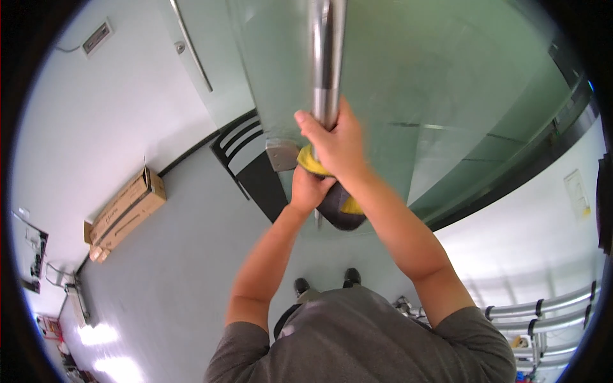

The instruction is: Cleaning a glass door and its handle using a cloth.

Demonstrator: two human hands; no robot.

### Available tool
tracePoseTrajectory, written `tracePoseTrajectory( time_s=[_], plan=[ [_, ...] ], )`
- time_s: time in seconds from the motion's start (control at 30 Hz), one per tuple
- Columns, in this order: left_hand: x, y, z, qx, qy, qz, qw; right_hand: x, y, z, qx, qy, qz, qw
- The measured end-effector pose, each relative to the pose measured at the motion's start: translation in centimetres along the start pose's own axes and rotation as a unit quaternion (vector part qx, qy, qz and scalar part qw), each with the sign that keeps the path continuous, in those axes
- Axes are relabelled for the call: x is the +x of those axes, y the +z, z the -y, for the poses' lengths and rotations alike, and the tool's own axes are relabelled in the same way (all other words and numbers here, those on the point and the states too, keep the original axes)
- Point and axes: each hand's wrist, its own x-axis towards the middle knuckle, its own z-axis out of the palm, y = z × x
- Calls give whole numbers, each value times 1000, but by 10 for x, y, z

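Note:
A shiny metal handle bar runs upright down a frosted glass door. My right hand is wrapped around the bar partway down. Just below it my left hand grips a yellow and dark grey cloth bunched around the lower part of the bar. The cloth hangs below both hands and hides the bar's lower end. Both forearms reach up from my grey shirt.
A metal floor fitting sits at the door's foot beside a black mat. Long cardboard boxes lie against the left wall. A second glass door has a slim handle. A folded aluminium ladder lies lower right.

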Motion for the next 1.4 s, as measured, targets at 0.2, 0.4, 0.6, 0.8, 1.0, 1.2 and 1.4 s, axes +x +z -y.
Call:
tracePoseTrajectory(
  time_s=[0.2, 0.4, 0.6, 0.8, 1.0, 1.2, 1.4],
  plan=[
    [-62, 23, 83, 93, -95, -27, 991, -2, -5, 8, -26, 21, 7, 999],
    [-104, 42, 116, 74, -316, -28, 945, -2, -19, 16, -33, 17, 39, 999],
    [-105, 42, 100, 104, -402, 29, 909, -1, -25, 18, -39, -17, 34, 999],
    [-86, 34, 85, 77, -254, -42, 963, -5, -16, 17, 15, 7, 32, 999],
    [-55, 27, 49, 50, -153, -31, 986, -5, -30, 4, 74, -22, 97, 992],
    [-55, 25, 52, 64, -134, 2, 989, -65, -55, -94, -10, -35, 40, 999],
    [-60, 19, 42, 16, -161, 93, 982, -106, -65, -118, -78, 62, 131, 986]
  ],
)
